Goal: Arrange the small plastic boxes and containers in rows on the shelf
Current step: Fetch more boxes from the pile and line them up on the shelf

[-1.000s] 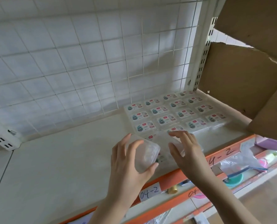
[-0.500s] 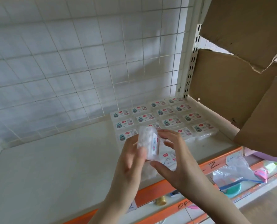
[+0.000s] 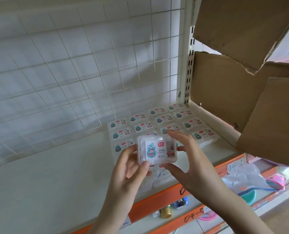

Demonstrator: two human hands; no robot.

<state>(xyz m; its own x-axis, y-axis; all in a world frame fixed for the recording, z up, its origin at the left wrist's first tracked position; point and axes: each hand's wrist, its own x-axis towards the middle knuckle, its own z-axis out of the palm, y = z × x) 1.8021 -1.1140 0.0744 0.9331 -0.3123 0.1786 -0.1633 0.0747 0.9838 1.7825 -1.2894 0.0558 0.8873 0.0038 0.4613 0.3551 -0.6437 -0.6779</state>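
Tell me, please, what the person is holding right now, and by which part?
A small clear plastic box, label up. The left hand pinches its left end, thumb on the near corner; the right hand grips its right end.

You hold a small clear plastic box [image 3: 157, 150] between both hands above the white metal shelf [image 3: 47, 174]; rows of matching labelled boxes [image 3: 164, 119] lie behind, at the shelf's right rear corner.
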